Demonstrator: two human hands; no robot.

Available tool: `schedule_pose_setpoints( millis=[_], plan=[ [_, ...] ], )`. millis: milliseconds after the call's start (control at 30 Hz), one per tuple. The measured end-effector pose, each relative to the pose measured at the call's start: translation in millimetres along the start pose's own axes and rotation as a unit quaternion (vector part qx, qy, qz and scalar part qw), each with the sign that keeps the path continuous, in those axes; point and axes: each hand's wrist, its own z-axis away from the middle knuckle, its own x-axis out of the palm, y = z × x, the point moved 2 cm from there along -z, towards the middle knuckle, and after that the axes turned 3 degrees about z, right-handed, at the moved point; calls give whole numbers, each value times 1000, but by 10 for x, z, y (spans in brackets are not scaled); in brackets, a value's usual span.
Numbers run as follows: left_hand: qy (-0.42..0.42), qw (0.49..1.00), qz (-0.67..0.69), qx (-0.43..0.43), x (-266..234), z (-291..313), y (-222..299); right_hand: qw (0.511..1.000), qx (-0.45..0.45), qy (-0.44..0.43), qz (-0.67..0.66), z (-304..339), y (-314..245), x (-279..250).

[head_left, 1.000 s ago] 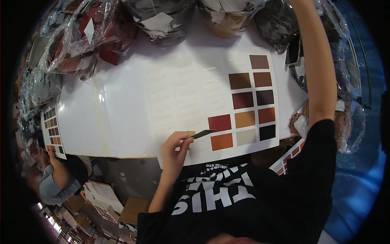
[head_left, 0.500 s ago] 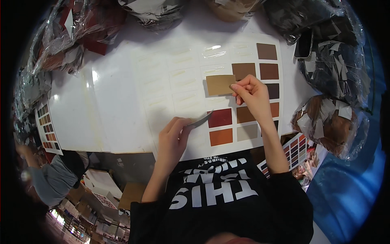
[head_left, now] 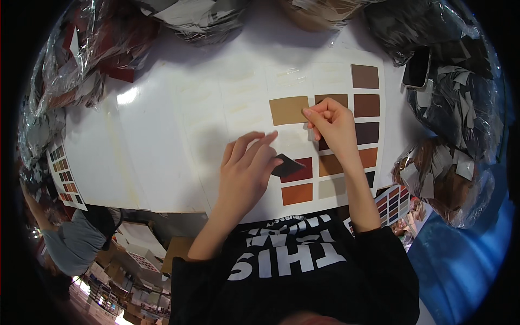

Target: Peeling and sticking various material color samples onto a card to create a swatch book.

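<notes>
My right hand [head_left: 335,123] pinches the right edge of a tan colour swatch [head_left: 288,110], which lies over or just above a white sample sheet [head_left: 238,89]. Below and left of it is my left hand [head_left: 244,168], with a dark grey swatch [head_left: 284,167] held low between thumb and curled fingers. Its index finger reaches toward the tan swatch without touching it. The dark piece partly covers a dark red swatch [head_left: 304,170] on the sheet, above an orange one [head_left: 297,194]. Brown swatches fill the right columns; the left part shows pale glue-like strips.
Clear plastic bags of loose swatches ring the table: red [head_left: 116,32] at far left, grey [head_left: 197,19] at the back, brown [head_left: 433,173] at right. A phone [head_left: 417,67] rests among the dark ones. Another person [head_left: 78,244] is at lower left.
The tan swatch has come down flatter over the sheet, still in my right hand. My left hand has moved right and its fingers have lifted, with the dark grey swatch turned to show its face.
</notes>
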Motion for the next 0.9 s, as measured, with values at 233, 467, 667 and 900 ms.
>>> schedule_pose_setpoints(
  millis=[233,467,667,900],
  plan=[
    [-53,997,-46,-26,150,-190,-114,999,25,2,-27,10,2,19],
    [-86,991,-103,-22,191,-255,-183,1000,23,1,-14,11,7,19],
    [-92,991,-96,-19,166,-288,-144,1000,23,1,-17,-14,12,3],
    [-135,989,-57,-23,203,-244,-54,986,24,7,167,-15,-130,-18]
  ],
)
